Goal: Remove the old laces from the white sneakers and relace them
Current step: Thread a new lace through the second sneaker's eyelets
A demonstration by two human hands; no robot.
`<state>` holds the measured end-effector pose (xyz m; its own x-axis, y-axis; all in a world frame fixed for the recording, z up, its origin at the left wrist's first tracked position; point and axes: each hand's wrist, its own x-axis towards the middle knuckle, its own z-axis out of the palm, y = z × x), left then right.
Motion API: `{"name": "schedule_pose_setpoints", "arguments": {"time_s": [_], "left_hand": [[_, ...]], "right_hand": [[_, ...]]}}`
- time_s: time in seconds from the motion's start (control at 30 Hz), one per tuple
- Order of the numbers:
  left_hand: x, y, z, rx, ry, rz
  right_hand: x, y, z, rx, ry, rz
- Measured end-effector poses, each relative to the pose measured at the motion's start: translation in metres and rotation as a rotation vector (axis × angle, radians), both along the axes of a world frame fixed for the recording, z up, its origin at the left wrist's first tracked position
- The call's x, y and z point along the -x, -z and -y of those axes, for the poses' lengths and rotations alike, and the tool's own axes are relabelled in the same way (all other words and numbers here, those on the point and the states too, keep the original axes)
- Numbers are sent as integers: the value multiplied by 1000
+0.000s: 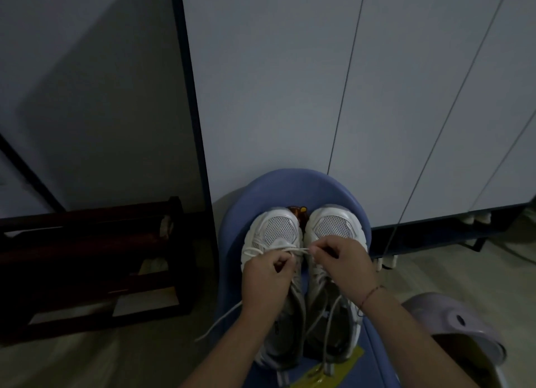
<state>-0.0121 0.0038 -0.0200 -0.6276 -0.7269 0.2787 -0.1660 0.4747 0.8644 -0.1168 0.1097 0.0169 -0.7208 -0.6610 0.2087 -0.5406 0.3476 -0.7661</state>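
**Both hands on the lace of one sneaker**

A pale cabinet [290,83] stands behind the blue seat [290,181], its doors filling the upper part of the view. A dark wooden rack [87,257] sits on the floor to the left of the seat, and a pale purple plastic thing [452,321] lies to its right. Two white sneakers rest side by side on the seat, toes pointing toward the cabinet: the left sneaker [275,228] and the right sneaker [333,223], touching or nearly so. The left hand [265,277] is curled over the left sneaker and pinches its lace [298,251]. The right hand [345,265], over the right sneaker, pinches the same lace, which runs taut between them. One loose end trails off the seat's left edge. A yellow strip [348,361] lies on the seat by the heels. A thin bracelet [371,294] circles the right wrist
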Motion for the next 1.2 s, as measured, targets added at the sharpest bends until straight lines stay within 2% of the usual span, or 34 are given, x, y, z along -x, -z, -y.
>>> {"name": "schedule_pose_setpoints", "arguments": {"time_s": [0.17,0.47,0.53,0.67,0.83,0.93,1.07,1.2], "left_hand": [[2,2,-4,118,-38,-83],[6,7,6,376,-78,-101],[7,4,9,297,-14,-67],[8,1,15,-28,87,48],[6,-5,21,-272,146,64],[4,-7,24,-374,172,108],[3,-6,25,-552,218,74],[3,-6,25,-611,250,32]], "right_hand": [[1,1,4,-122,-59,2],[6,6,6,-5,-70,251],[5,2,4,-12,-74,234],[3,-2,2,-79,-68,111],[6,-1,4,-171,-42,-93],[3,-1,7,-180,-58,-131],[-1,1,11,-208,-46,-196],[-6,0,19,-275,-57,-245]]}}
